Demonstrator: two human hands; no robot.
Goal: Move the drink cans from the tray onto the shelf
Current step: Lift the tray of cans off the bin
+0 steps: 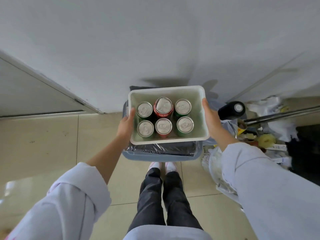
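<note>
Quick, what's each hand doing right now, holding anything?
Left hand: closed on the left side of the white tray, holding it.
Right hand: closed on the tray's right side, holding it.

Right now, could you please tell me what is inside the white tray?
The white tray, held by the left hand and right hand, contains six upright cans: four green cans and two red cans. The tray floor beneath them is mostly hidden.
</note>
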